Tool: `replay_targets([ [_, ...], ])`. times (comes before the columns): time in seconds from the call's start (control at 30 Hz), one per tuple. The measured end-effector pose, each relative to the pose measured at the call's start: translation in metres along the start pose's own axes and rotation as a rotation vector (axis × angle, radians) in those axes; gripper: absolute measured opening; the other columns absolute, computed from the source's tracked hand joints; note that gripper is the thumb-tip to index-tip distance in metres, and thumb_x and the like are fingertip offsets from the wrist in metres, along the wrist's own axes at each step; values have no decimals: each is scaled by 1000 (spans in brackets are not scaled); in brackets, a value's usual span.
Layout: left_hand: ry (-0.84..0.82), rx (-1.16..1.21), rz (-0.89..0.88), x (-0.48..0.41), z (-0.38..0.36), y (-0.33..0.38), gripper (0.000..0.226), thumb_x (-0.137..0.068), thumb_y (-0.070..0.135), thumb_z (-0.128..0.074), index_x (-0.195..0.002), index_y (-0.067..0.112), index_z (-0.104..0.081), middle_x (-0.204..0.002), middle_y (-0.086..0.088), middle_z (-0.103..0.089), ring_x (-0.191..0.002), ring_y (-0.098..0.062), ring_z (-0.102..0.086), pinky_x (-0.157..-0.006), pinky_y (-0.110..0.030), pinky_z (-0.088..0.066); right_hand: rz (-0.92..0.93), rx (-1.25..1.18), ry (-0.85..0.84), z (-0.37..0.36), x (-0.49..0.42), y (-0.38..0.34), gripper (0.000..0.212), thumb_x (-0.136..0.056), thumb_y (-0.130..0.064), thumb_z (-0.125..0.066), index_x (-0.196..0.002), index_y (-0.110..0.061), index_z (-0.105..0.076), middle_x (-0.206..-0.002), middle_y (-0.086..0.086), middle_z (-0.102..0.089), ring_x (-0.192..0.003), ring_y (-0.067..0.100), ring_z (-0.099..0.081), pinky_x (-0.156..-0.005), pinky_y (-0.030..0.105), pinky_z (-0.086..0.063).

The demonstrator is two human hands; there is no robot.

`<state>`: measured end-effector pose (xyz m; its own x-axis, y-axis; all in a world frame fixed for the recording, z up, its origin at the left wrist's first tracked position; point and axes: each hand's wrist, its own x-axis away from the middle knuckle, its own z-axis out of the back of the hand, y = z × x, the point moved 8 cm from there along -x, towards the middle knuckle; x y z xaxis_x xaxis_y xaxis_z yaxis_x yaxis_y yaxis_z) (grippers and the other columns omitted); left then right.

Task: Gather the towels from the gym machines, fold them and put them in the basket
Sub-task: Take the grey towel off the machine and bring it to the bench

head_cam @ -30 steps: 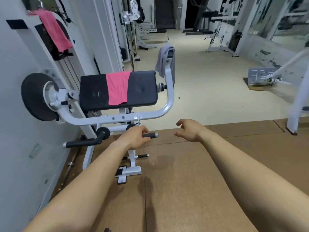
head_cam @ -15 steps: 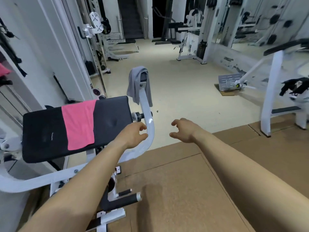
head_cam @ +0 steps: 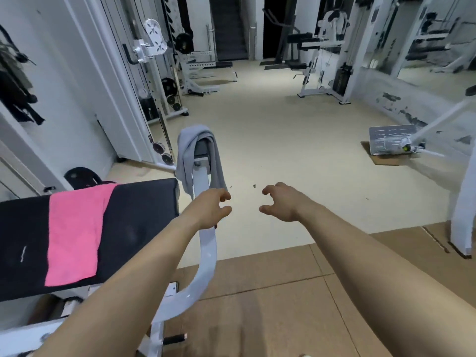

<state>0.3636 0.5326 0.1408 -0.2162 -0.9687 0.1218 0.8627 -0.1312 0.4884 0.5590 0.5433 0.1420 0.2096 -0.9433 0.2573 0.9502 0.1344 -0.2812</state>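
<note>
A grey towel (head_cam: 186, 155) hangs over the upright end of a white machine arm (head_cam: 206, 253). A pink towel (head_cam: 74, 233) lies draped across the black pad (head_cam: 139, 228) of the same machine at the left. My left hand (head_cam: 210, 210) hovers just below the grey towel's lower end, fingers loosely curled and holding nothing. My right hand (head_cam: 280, 202) is stretched out beside it to the right, over the pale floor, also loosely curled and holding nothing. No basket is in view.
White cable machines and weight plates (head_cam: 170, 85) stand at the left and far back. A white post (head_cam: 463, 202) rises at the right edge, and a metal footplate (head_cam: 389, 140) lies on the floor. Brown mats (head_cam: 270, 305) cover the floor near me.
The view has moved closer and to the right, so the machine looms larger. Both hands have risen toward the grey towel; the left one now sits just under its hanging end.
</note>
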Motion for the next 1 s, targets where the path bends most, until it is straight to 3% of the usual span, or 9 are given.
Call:
replay_targets([
  [0.1,57,44,104,-50,7,7,37,-97,33,-55,-132,21,-56,-134,6,-58,-105,-13,-58,-84,-27,-45,95,12,-36,29,-61,18,62,-95,-49,-56,-148,-23,-39,-146,5,-40,-127,26,-49,-103,42,-44],
  [0.3,115,70,303,-100,40,7,40,-96,36,-56,-134,24,-54,-133,7,-56,-104,-13,-60,-88,-34,-52,302,5,-91,78,-164,6,62,-93,-49,-59,-146,-22,-42,-142,6,-44,-125,27,-51,-102,42,-45],
  [0.43,317,79,394,-115,88,-8,20,-94,33,-60,-113,27,-63,-110,8,-64,-93,-12,-62,-84,-37,-55,462,1,-118,89,-225,-31,62,-93,-45,-61,-146,-19,-44,-144,9,-46,-125,28,-52,-101,40,-45],
  [0.6,633,83,493,-122,149,-49,8,-91,30,-65,-99,27,-62,-94,9,-66,-86,-13,-62,-75,-30,-46,634,1,-139,103,-285,-85,53,-93,-19,-54,-146,-16,-45,-148,7,-46,-129,27,-50,-101,39,-46],
  [0.7,743,182,608,-128,167,-80,8,-90,28,-64,-97,28,-60,-95,8,-67,-89,-18,-64,-77,-32,-48,703,-24,-148,113,-315,-111,58,-88,-4,-47,-145,-17,-46,-146,5,-48,-127,24,-52,-99,37,-48],
  [0.83,650,241,790,-145,153,-98,27,-96,45,-53,-110,24,-62,-110,7,-64,-104,-17,-59,-87,-34,-45,825,-39,-216,117,-334,-141,52,-93,-6,-41,-143,-16,-48,-143,9,-50,-127,24,-51,-99,34,-44],
  [0.93,606,309,816,-159,136,-90,28,-100,44,-49,-102,20,-63,-101,5,-61,-98,-16,-56,-78,-30,-42,889,-104,-303,115,-341,-158,46,-99,-16,-39,-143,-14,-50,-147,8,-50,-132,24,-48,-108,36,-38],
  [1.0,684,272,834,-160,134,-90,29,-96,44,-56,-103,18,-68,-99,7,-66,-95,-15,-59,-79,-31,-44,940,-115,-374,109,-340,-164,45,-102,-27,-40,-145,-17,-50,-146,4,-52,-133,22,-48,-110,36,-37],
])
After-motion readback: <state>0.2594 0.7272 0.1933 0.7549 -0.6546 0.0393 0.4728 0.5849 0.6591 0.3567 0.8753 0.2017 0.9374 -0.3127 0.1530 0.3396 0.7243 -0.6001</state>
